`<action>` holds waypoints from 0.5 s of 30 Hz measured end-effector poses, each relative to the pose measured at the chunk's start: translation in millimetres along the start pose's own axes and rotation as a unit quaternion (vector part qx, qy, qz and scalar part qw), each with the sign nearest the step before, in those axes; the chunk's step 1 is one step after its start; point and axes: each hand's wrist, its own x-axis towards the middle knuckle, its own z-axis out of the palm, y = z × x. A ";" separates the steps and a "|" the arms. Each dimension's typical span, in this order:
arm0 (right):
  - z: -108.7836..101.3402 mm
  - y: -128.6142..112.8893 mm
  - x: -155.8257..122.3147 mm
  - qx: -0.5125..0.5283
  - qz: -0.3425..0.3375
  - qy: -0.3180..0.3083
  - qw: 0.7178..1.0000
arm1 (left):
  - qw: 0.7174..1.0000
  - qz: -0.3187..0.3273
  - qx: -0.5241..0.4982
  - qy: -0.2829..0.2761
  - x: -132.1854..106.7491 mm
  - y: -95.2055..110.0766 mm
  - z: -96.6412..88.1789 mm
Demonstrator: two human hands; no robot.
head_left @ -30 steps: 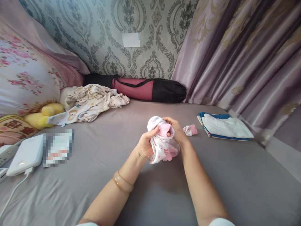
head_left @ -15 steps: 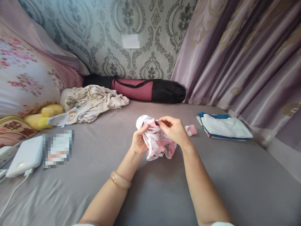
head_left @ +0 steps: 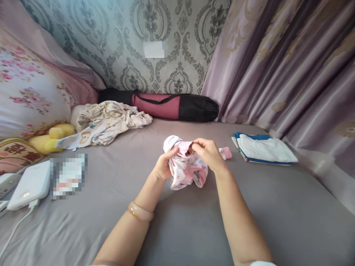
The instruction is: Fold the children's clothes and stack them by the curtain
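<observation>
Bed [head_left: 177,229]: grey sheet, wide and mostly bare in front of me. Far end, against the wall: long red-and-black bag [head_left: 172,105], lying flat. Left of it, a loose heap [head_left: 111,122] of printed cloth, crumpled, not sorted. Right side, near the curtain: flat stack [head_left: 264,149], white on blue, edges squared, so I judge that part finished. Centre, above the sheet and between both wrists: the garment [head_left: 184,168], white with pink print, bunched and hanging below my fingers, not lying on the bed. Left hand [head_left: 163,168]: closed on its left edge, thumb up against the cloth. Right hand [head_left: 209,155]: closed, fingertips pinching the upper fold from the other side. No clean fold shows in it; I read this piece as mid-handling, far from flat. Just beyond the right hand, on the sheet: one small pink sock [head_left: 226,152], apart from the stack; whether it has a mate I cannot tell. Estimate: one stack done, this piece in work, the heap and sock left.
</observation>
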 end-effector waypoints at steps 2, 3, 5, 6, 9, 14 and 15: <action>2.3 4.7 4.9 0.128 0.072 -0.022 0.989 | 1.000 -0.006 0.005 -0.008 0.3 1.4 -1.4; 3.8 6.2 6.7 0.169 0.101 -0.029 0.980 | 1.000 -0.006 0.003 -0.009 0.5 1.8 -1.8; 6.3 6.7 8.3 0.185 0.132 -0.030 0.973 | 1.000 -0.002 -0.009 -0.003 1.2 2.0 -2.2; 6.7 5.6 7.8 0.160 0.124 -0.015 0.979 | 1.000 0.001 -0.019 0.004 1.6 2.1 -2.2; 1.8 -1.2 2.4 0.034 0.007 0.081 0.996 | 0.999 0.006 -0.044 0.023 2.9 2.7 -2.6; -8.7 -10.5 -9.3 -0.147 -0.154 -0.002 0.977 | 0.998 0.011 -0.053 0.013 3.8 4.6 -1.4; -8.3 -10.0 -10.1 -0.177 -0.161 -0.015 0.971 | 0.999 0.014 -0.051 0.008 3.7 4.7 -0.5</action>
